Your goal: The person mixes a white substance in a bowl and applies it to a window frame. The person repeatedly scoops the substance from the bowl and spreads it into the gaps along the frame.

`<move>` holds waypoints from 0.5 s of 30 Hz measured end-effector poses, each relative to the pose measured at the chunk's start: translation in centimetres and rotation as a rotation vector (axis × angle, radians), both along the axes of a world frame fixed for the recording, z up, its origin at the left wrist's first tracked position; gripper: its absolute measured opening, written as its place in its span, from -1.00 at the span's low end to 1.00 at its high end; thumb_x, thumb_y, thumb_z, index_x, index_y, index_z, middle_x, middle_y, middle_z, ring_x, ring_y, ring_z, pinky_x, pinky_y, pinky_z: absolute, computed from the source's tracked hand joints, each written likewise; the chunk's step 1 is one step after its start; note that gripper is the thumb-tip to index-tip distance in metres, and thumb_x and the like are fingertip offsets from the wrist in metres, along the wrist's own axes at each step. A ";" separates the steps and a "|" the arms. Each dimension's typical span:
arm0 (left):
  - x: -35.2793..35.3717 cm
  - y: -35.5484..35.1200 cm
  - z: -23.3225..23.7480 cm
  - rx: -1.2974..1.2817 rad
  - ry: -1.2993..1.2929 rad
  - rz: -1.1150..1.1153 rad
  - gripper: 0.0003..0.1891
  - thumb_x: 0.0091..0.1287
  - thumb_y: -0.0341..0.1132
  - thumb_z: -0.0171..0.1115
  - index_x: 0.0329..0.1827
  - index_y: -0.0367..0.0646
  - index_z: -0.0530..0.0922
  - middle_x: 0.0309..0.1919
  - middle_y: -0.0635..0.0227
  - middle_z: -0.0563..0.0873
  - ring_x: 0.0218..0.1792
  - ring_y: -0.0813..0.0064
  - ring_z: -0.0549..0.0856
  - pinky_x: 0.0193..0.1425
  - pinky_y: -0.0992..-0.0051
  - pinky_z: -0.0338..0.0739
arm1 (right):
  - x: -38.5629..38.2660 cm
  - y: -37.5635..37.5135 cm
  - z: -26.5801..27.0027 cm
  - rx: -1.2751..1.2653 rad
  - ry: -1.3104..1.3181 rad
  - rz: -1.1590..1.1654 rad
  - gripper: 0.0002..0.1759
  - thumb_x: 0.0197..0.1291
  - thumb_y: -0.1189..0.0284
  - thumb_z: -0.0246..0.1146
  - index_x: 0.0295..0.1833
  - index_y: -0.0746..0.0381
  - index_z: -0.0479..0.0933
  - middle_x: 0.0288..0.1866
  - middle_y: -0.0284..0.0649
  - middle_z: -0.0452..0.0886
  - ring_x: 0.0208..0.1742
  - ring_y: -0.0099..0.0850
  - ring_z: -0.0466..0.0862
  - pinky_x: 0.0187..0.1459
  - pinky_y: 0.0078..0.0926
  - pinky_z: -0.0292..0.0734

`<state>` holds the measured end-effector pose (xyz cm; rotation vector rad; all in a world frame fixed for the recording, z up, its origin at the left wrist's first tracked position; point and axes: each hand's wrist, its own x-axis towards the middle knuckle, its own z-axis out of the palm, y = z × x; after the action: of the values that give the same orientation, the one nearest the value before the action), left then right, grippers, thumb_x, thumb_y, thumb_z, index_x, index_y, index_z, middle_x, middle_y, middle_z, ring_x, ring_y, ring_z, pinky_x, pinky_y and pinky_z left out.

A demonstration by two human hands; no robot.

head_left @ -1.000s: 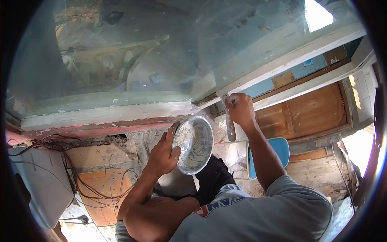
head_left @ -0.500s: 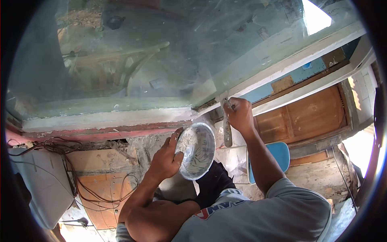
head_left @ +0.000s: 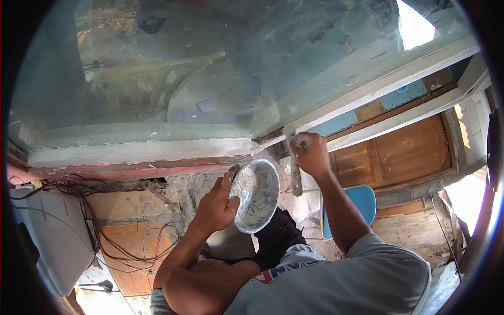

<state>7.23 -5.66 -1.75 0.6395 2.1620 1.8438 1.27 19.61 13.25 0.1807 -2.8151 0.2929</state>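
Observation:
My left hand grips the near-left rim of a round metal bowl, thumb inside and fingers around the outer edge. White paint or paste smears the bowl's inside, with a thicker patch on its left. In my right hand is a paintbrush, pinched near its head, its worn handle pointing down. The brush's head meets the white window frame close to the corner; its tip is hard to make out. Above the bowl runs another white ledge under the glass.
A large glass pane fills the upper view. Tangled cables hang at left beside a grey box-like object. A blue chair is below my right forearm. Brown wooden panels stand at right.
My right hand and the brush have shifted slightly down along the frame near the corner. My left hand and the bowl stay almost in place.

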 end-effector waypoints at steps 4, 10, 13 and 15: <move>0.1 0.1 -0.2 0.002 0.024 0.003 -0.20 0.29 -0.21 0.10 0.63 -0.06 0.08 0.22 -0.29 0.51 0.06 -0.31 0.62 0.13 -0.01 0.56 | -1.0 -0.3 -1.4 0.010 -0.041 -0.058 -0.71 0.08 0.44 0.34 -0.54 0.39 0.47 -0.56 0.13 0.50 -0.45 0.18 0.56 -0.39 -0.08 0.46; 0.2 0.1 0.2 -0.021 0.000 -0.026 -0.20 0.29 -0.21 0.10 0.64 -0.02 0.06 0.22 -0.27 0.51 0.09 -0.31 0.61 0.17 -0.02 0.54 | -1.0 -0.6 -1.9 -0.015 -0.029 -0.202 -0.70 0.09 0.45 0.34 -0.56 0.41 0.47 -0.57 0.15 0.50 -0.47 0.18 0.57 -0.42 -0.07 0.44; 0.5 0.0 -0.1 -0.015 -0.009 -0.029 -0.20 0.29 -0.20 0.10 0.64 0.00 0.05 0.23 -0.27 0.50 0.12 -0.30 0.60 0.21 -0.02 0.52 | -0.3 -0.3 -1.0 -0.008 -0.041 -0.159 -0.71 0.09 0.46 0.34 -0.55 0.41 0.47 -0.56 0.16 0.51 -0.46 0.18 0.58 -0.42 -0.08 0.45; 0.5 -0.1 -0.3 -0.042 -0.022 -0.033 -0.20 0.30 -0.19 0.09 0.64 0.03 0.05 0.30 -0.24 0.46 0.18 -0.29 0.58 0.26 0.02 0.51 | 0.3 -0.4 -0.1 -0.036 -0.113 -0.130 -0.74 0.09 0.45 0.36 -0.55 0.36 0.53 -0.55 0.15 0.53 -0.45 0.15 0.61 -0.40 -0.07 0.48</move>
<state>7.68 -5.73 -2.02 0.6384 2.1569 1.7760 1.62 19.17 13.14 -0.0271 -2.9138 0.3326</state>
